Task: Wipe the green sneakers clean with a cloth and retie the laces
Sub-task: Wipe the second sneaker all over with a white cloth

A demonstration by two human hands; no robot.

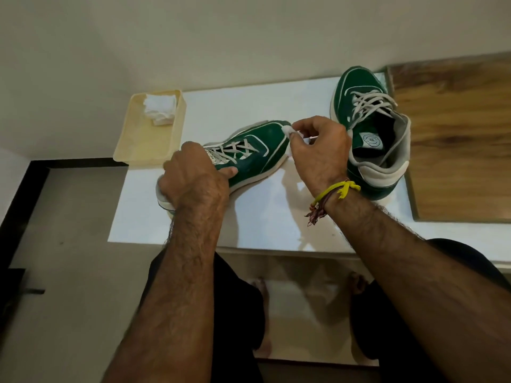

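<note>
Landmark: near sneaker [257,153], green with a pale sole, lying on the white table [265,217] with its toe pointing away from the person.
Left hand [193,178]: clamped over the heel end of the near sneaker, thumb laid along its side, pinning it down.
Right hand [320,150]: fingers pinched on a small white cloth [287,131], pressed to the toe of the near sneaker.
Second sneaker [370,128]: right of the near sneaker, just behind the right hand, upright, laces slack (loosely crossed, no bow visible).
Step in hand: wiping the toe cap, as I judge it.
Doing it well: keep the heel held firm so the shoe cannot skid; work short strokes along the sole seam; fold the cloth to a fresh face when it soils.
Tray [150,128]: cream plastic, left of and beyond the near sneaker, at the table's edge.
Tray contents: a crumpled wad of white cloths or tissue [160,107] in its far corner (which of the two, I cannot tell).
Remaining: probably the second sneaker, then both sets of laces.
</note>
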